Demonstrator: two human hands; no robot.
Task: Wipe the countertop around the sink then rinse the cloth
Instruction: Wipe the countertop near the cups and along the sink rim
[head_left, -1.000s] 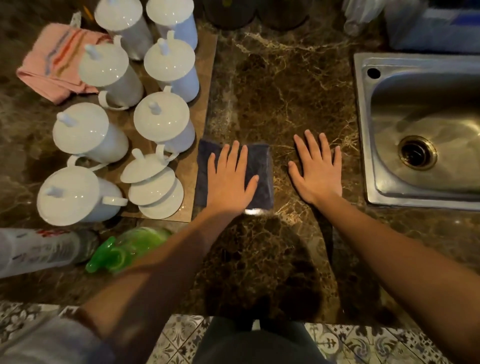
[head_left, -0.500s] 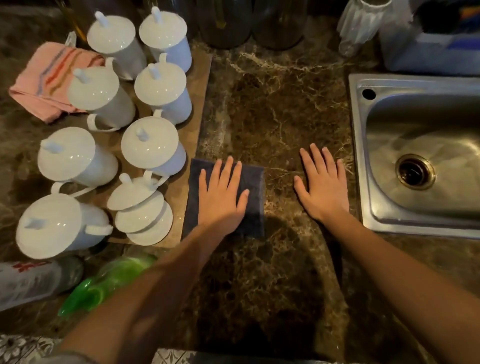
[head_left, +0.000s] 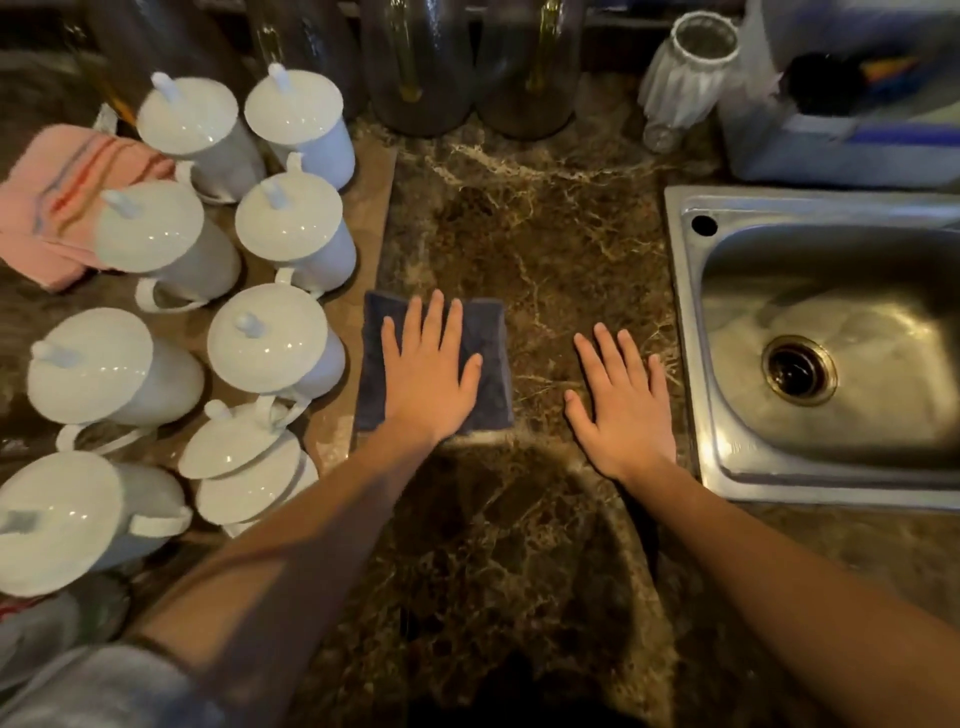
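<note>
**Both palms down on the marble, cloth under the left one**

Only one view here, the head cam looking straight down. The left hand (head_left: 428, 382) was pressed flat on a dark blue cloth (head_left: 488, 358), fingers straight and slightly spread, so not gripping anything, just palm on top of it. The cloth was folded into a rough square and lay on the brown marble worktop (head_left: 524, 234), roughly midway between back and front edges, its left side right up against the edge of a brown board (head_left: 371, 208) that carried a bunch of white lidded mugs (head_left: 280, 343). The right hand (head_left: 621, 408) was flat too, fingers open, resting on bare worktop with nothing under it or in it, just beside the left rim of the steel sink (head_left: 685, 332) but I couldn't tell if the little finger actually touched the rim. The two hands were apart, with a strip of marble between them.

Off toward the back left corner there was a pink striped towel (head_left: 57, 208), partly under the mugs. Dark glass jars (head_left: 415, 67) stood along the back edge, and a white ribbed jar (head_left: 685, 67) sat behind the sink's back left corner.
</note>
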